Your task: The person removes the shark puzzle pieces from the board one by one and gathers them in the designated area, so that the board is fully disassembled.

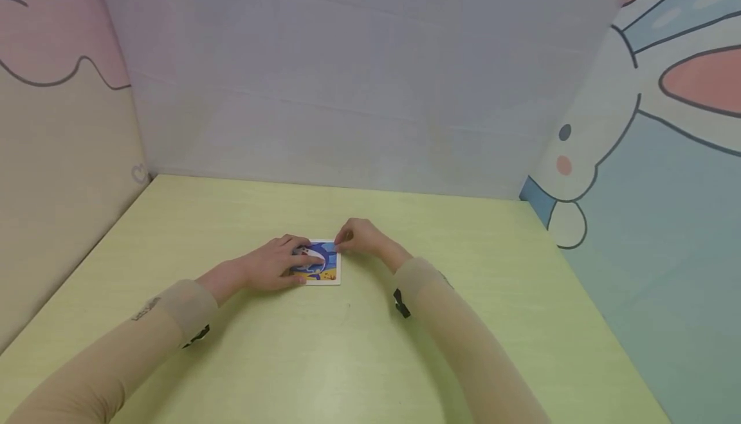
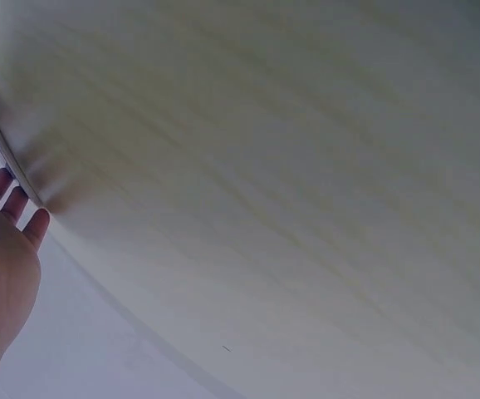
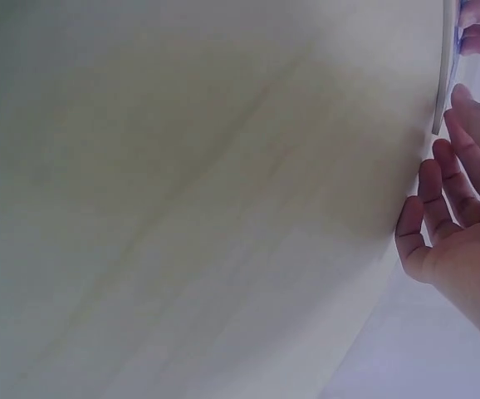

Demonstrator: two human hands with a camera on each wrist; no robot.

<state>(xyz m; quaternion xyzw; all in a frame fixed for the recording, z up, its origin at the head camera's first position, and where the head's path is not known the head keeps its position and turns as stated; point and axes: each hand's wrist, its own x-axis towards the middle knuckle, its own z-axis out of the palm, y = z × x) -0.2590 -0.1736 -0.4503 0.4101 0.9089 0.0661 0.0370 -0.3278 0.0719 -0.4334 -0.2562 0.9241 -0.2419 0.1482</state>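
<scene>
A small square picture board (image 1: 332,266) with a white border lies flat on the table; its blue and yellow picture shows a whale- or shark-like animal. My left hand (image 1: 276,263) rests over its left side with spread fingers, covering part of the picture. At the board's upper right corner is my right hand (image 1: 363,237), thumb and forefinger tips close together at the edge. Whether anything sits between those tips is too small to tell. In the right wrist view the other fingers of the right hand (image 3: 468,195) are bent beside the board's edge (image 3: 445,75).
The pale yellow-green table (image 1: 324,353) stretches around the board on all sides. A plain whitish sheet (image 1: 347,89) stands behind it. Printed panels flank the table, a pink and cream one (image 1: 58,154) at left and a rabbit-patterned one (image 1: 654,250) at right.
</scene>
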